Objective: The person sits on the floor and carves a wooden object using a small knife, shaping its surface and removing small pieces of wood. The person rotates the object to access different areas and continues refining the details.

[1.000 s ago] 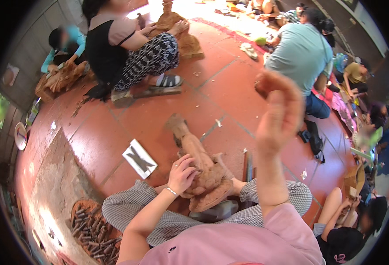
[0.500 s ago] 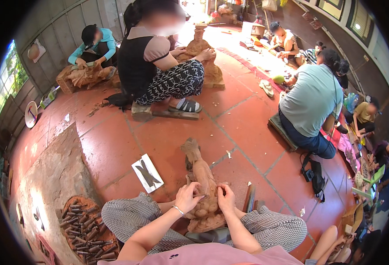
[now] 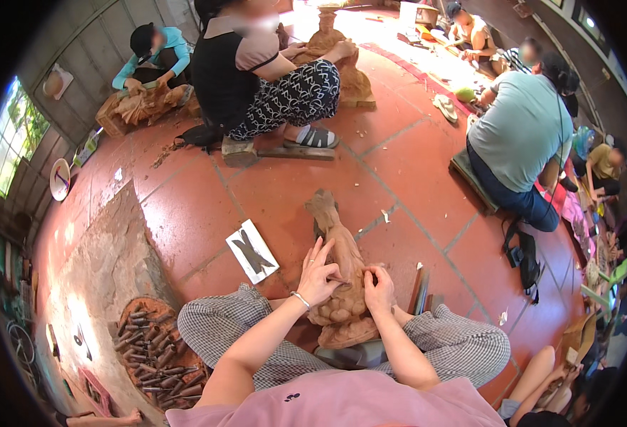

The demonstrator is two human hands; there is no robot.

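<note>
A reddish-brown carved wooden statue stands between my crossed legs, its knobbly base on a dark pad. My left hand, with a bracelet and a ring, is at the carving's left side. Its thumb and forefinger are pinched against the wood while the other fingers stretch upward. On the right side, my right hand is closed, its fingertips pressed together close to the surface. Whatever either hand pinches is too small or hidden to make out.
Many chisels lie in a heap at lower left beside a stone slab. Dark flat strips rest on white paper. Tool handles are by my right knee. Co-workers sit around, one on a low wooden stool; a black bag lies right.
My left hand has moved up the carving, and its outer fingers have straightened upward. The right hand still pinches beside the wood. The whole view has shifted slightly.
</note>
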